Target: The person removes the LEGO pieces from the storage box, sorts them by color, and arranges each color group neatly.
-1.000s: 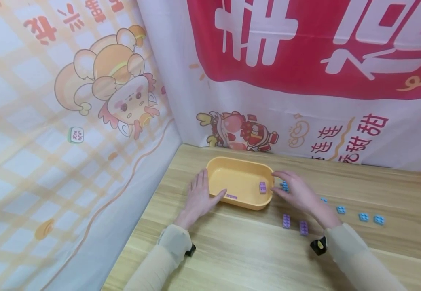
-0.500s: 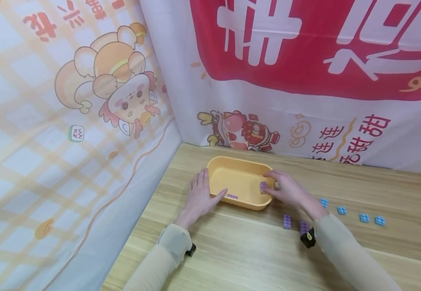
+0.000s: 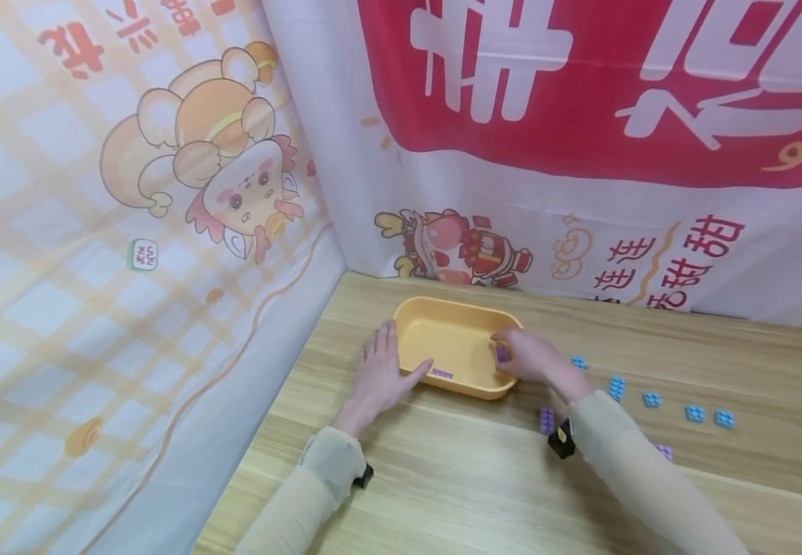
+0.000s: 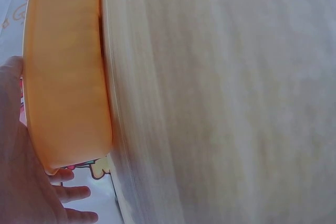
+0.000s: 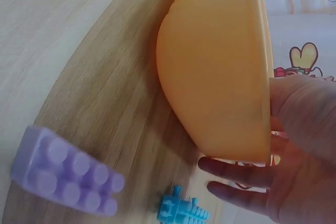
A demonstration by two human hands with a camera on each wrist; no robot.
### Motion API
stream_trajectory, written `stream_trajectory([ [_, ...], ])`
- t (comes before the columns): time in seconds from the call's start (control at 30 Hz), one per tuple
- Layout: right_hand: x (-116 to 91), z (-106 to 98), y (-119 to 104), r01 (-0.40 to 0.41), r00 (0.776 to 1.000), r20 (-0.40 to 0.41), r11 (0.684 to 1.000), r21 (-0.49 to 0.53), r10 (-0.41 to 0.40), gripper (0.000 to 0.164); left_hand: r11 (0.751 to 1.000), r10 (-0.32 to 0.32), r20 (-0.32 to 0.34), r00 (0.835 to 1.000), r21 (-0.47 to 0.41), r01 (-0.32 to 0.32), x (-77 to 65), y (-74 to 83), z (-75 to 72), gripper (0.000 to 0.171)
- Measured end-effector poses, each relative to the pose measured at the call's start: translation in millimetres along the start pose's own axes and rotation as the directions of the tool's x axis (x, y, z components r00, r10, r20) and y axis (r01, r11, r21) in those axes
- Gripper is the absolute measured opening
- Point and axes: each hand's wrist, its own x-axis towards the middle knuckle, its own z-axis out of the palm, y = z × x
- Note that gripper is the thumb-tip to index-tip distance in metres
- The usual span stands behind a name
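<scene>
In the head view an orange-yellow plastic basin [image 3: 451,302] stands on the wooden table. My left hand [image 3: 378,374] rests at its left end, fingers straight along the outside and thumb over the near rim. My right hand [image 3: 528,356] reaches over the right end, thumb and index finger pinching a purple building brick [image 3: 502,353] inside. The right wrist view shows two fingers [image 5: 236,171] of that hand outside the basin wall, its thumb tip hidden behind the rim. Another purple brick [image 3: 442,374] lies inside by the near wall.
Right of the basin lie several blue bricks [image 3: 695,413], a purple brick [image 3: 546,421] and another purple brick [image 3: 664,452] partly behind the right sleeve. Printed cloths hang along the left and back table edges.
My right hand has moved left over the basin's right rim and closed on the purple brick inside. A purple brick on the table is now covered by the right forearm. The left hand stays put.
</scene>
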Motion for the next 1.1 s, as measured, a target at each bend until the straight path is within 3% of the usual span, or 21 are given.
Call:
stream_trajectory([
  [0.27, 10, 7, 1, -0.074, 0.997, -0.018, 0.994, -0.078, 0.072, 0.049, 1.0, 0.008, -0.003, 1.0, 0.002, -0.008, 0.0, 0.1, -0.2, 0.119],
  [0.37, 10, 9, -5, -0.131, 0.991, -0.024, 0.988, -0.079, 0.13, 0.044, 1.0, 0.007, -0.003, 1.0, 0.006, -0.007, -0.3, 0.9, -0.9, 0.119],
  [0.53, 11, 13, -6, -0.162, 0.986, -0.043, 0.983, -0.089, 0.158, 0.037, 1.0, 0.0, 0.0, 1.0, 0.004, 0.0, 0.4, 0.1, -0.2, 0.118],
  [0.73, 8, 11, -7, -0.163, 0.986, -0.055, 0.984, -0.076, 0.159, 0.044, 1.0, -0.001, 0.002, 1.0, 0.008, 0.001, 0.4, -1.1, 0.3, 0.12],
  [1.1, -4, 14, -3, -0.085, 0.992, -0.095, 0.996, -0.034, 0.082, 0.029, 1.0, 0.0, 0.001, 1.0, -0.025, 0.0, 0.1, -1.7, 0.1, 0.116],
])
